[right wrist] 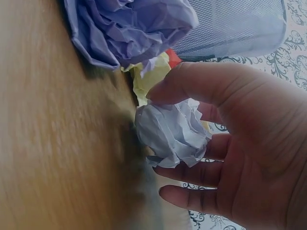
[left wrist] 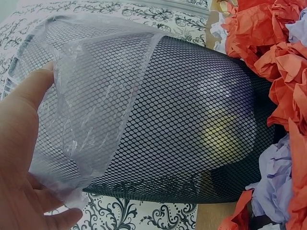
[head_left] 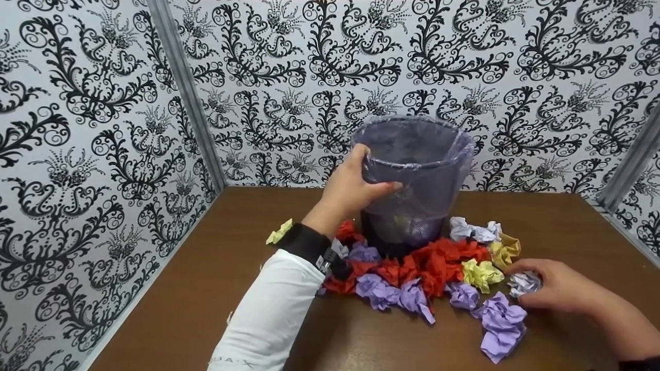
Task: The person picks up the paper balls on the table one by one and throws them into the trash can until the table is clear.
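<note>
At the right of the brown wooden bench [head_left: 196,309], right grip [head_left: 564,288] half-closed round a pale-grey crumpled-paper ball [head_left: 525,283], probably light, crushable, best pinched mid-body; left grip [head_left: 356,183] curled on plastic-lined black mesh bin [head_left: 417,196] near rim.

Lined mesh bin [left wrist: 172,115] upright — white paper [right wrist: 172,132] crumpled

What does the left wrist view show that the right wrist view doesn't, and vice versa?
Left wrist only: the left hand holding the round dark mesh bin over its translucent plastic liner, plus a yellow patch showing through the bin's lower mesh.

Right wrist only: the right hand, thumb and fingers around a crumpled pale paper ball.

Both: the bin, crumpled purple paper, crumpled red paper, brown wood-grain table, black-and-white patterned wall.
</note>
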`<action>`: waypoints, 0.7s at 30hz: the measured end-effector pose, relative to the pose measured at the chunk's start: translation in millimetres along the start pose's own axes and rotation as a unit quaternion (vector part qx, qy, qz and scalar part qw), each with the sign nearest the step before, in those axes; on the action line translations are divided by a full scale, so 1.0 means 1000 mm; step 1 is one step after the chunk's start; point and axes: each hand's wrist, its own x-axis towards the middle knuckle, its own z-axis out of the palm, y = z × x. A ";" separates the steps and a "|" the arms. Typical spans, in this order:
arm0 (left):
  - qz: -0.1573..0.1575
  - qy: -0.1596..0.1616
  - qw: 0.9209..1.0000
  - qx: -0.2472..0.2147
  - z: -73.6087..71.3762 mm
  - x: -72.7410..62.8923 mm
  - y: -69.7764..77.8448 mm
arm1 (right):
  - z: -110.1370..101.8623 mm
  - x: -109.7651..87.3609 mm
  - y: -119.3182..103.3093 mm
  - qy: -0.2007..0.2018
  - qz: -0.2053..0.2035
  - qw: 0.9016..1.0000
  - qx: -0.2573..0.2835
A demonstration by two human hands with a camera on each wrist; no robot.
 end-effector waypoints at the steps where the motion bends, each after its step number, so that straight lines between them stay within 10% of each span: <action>1: 0.001 0.001 1.000 0.001 0.000 0.000 0.000 | -0.002 0.000 0.000 0.000 0.003 1.000 0.000; 21: 0.004 0.003 1.000 -0.009 0.000 0.001 -0.002 | -0.040 -0.008 -0.018 0.075 0.024 0.996 0.038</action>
